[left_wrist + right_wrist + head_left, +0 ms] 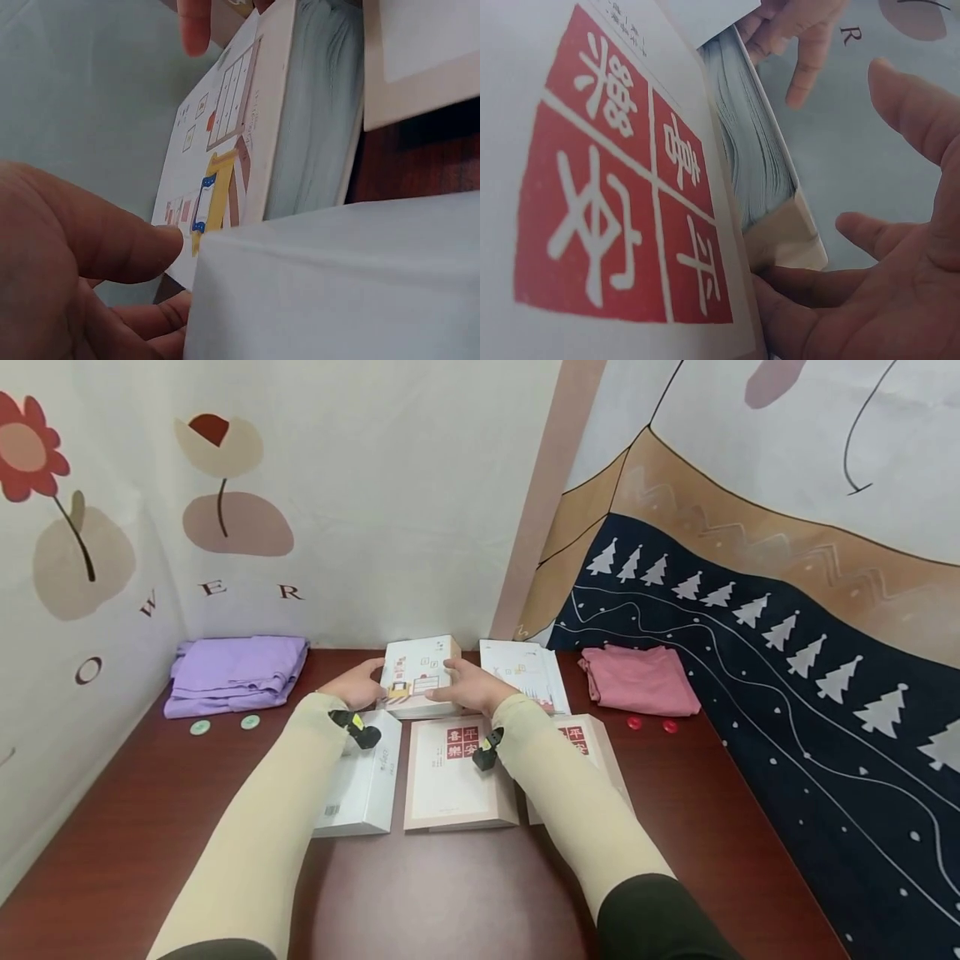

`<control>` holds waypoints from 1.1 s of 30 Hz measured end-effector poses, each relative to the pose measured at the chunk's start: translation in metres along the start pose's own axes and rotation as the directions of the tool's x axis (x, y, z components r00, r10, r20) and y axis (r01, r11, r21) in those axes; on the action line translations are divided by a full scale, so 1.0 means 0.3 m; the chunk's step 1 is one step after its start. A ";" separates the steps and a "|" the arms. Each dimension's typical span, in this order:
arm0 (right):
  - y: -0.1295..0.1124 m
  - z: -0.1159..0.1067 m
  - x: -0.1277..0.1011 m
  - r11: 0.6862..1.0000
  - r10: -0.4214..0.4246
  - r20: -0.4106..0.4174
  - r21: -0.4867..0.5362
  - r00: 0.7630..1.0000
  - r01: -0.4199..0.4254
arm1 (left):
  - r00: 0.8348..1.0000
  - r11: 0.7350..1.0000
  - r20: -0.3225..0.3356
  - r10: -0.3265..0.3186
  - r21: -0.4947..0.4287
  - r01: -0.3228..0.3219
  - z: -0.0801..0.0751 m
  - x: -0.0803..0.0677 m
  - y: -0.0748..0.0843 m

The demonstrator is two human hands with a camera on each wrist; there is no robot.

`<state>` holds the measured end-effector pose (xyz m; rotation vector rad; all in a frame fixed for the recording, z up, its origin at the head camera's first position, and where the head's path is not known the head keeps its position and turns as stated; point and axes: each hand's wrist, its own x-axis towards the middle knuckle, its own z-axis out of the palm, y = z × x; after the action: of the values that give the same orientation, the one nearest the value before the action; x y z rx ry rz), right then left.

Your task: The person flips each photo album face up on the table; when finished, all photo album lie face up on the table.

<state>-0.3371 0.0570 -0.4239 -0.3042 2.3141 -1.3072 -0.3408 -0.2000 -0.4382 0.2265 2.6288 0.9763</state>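
Observation:
A thick white book (420, 660) with a coloured drawing on its cover lies in the back row, with a hand on each side. My left hand (356, 685) is at its left edge; in the left wrist view the thumb (142, 244) is straight, near the cover's corner. My right hand (477, 685) is at the right edge. In the right wrist view its lower fingers (817, 289) lie against the book's spine (784, 236), thumb and index stretched apart. Whether the left fingertips touch the book is unclear. In front lies a book with red character squares (450, 785).
A white book with a barcode (367, 789) lies front left, another red-square book (592, 739) front right. White booklets (517, 660) lie back right. Folded purple cloth (236, 677) has green buttons (251, 722) before it; folded pink cloth (637, 681) has red buttons (670, 726). Fabric hangs behind.

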 end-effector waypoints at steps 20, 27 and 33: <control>0.003 0.013 -0.012 0.994 0.029 -0.016 0.110 0.999 -0.027 | 1.000 0.997 0.003 -0.026 -0.068 0.027 -0.018 0.036 -0.029; 0.006 0.019 -0.014 0.979 -0.053 -0.029 0.197 0.998 0.058 | 1.000 0.943 -0.012 -0.001 -0.333 -0.003 -0.021 0.004 -0.023; -0.007 0.017 -0.025 0.977 -0.111 -0.006 0.182 0.994 0.111 | 0.999 0.757 -0.005 0.047 -0.652 -0.039 -0.024 -0.029 0.000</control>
<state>-0.3281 0.0551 -0.4222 -0.3796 2.1812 -1.5588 -0.3352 -0.2066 -0.4308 0.1159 2.0995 1.8228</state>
